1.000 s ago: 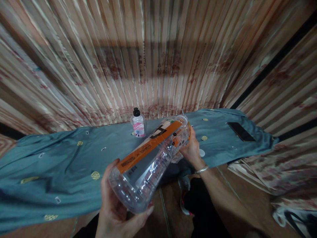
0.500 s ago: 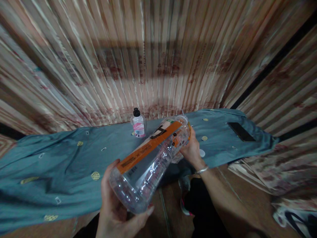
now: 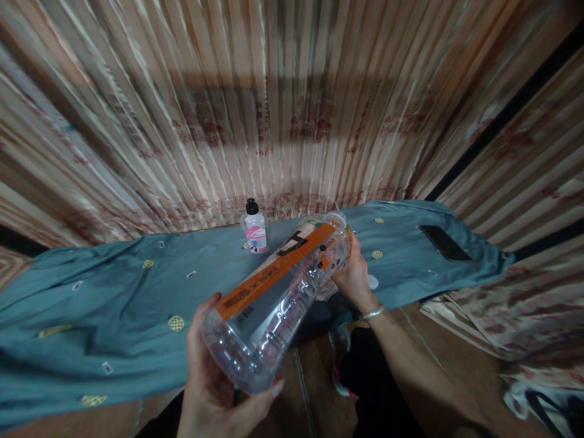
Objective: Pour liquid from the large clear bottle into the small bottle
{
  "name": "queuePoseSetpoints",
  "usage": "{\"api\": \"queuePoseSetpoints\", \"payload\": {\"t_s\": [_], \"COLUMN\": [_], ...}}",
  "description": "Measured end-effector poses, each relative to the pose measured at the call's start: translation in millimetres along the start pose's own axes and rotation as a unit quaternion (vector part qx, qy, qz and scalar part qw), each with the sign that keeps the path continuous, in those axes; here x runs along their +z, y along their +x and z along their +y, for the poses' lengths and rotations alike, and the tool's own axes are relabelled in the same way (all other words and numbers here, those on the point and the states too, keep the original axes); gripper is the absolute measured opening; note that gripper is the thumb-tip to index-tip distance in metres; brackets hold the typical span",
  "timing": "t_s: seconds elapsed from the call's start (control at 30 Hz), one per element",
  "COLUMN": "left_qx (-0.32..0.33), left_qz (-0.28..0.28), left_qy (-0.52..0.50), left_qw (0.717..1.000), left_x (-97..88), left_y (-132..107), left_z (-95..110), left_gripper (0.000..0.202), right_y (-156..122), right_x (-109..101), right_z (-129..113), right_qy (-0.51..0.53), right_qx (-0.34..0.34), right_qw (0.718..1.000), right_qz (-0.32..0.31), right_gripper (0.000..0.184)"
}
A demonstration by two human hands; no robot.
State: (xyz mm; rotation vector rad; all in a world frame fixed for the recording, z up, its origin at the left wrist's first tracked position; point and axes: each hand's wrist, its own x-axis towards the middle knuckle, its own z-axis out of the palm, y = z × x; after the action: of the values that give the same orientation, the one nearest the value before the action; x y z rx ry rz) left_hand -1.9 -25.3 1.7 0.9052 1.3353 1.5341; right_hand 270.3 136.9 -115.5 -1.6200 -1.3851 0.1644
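A large clear plastic bottle (image 3: 278, 298) with an orange and white label lies slanted in the air between my hands. Its wide base points toward me on the left. My left hand (image 3: 207, 380) is curled around that base, thumb at the underside. At the far, narrower end, my right hand (image 3: 356, 274) grips the bottle; its fingers are mostly hidden behind the plastic. Some clear crumpled-looking plastic shows below that end, but I cannot make out what it is. Beside my right hand, a small white disc (image 3: 373, 282), perhaps a cap, lies on the cloth.
A blue-green patterned cloth (image 3: 137, 292) covers the long surface before me. On it stand a small clear bottle (image 3: 255, 234) with a black cap and pink label, and a dark phone (image 3: 444, 243) lies at the right. Striped curtains (image 3: 292, 109) hang behind; a white bag (image 3: 547, 395) is lower right.
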Motion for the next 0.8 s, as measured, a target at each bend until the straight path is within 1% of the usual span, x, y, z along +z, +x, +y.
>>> {"api": "queuePoseSetpoints", "payload": {"t_s": [0.13, 0.37, 0.53, 0.8], "left_qx": [-0.014, -0.002, 0.007, 0.007], "left_qz": [-0.003, -0.011, -0.006, -0.009], "left_qy": [-0.018, 0.005, 0.016, 0.012], "left_qw": [1.0, 1.0, 1.0, 1.0], "left_x": [-0.7, -0.7, 1.1, 1.1], "left_y": [0.1, -2.7, -3.4, -3.1], "left_z": [-1.2, 2.3, 4.2, 3.8], "left_gripper": [0.12, 0.116, 0.114, 0.114], "right_y": [0.1, 0.3, 0.3, -0.5], "right_x": [0.5, 0.7, 0.4, 0.0], "right_z": [0.4, 0.9, 0.4, -0.1], "right_qy": [0.002, 0.002, -0.001, -0.004], "right_qx": [0.0, -0.008, -0.004, 0.005], "right_qw": [1.0, 1.0, 1.0, 1.0], "right_qz": [0.001, 0.001, 0.002, -0.001], "right_gripper": [0.112, 0.112, 0.112, 0.112]}}
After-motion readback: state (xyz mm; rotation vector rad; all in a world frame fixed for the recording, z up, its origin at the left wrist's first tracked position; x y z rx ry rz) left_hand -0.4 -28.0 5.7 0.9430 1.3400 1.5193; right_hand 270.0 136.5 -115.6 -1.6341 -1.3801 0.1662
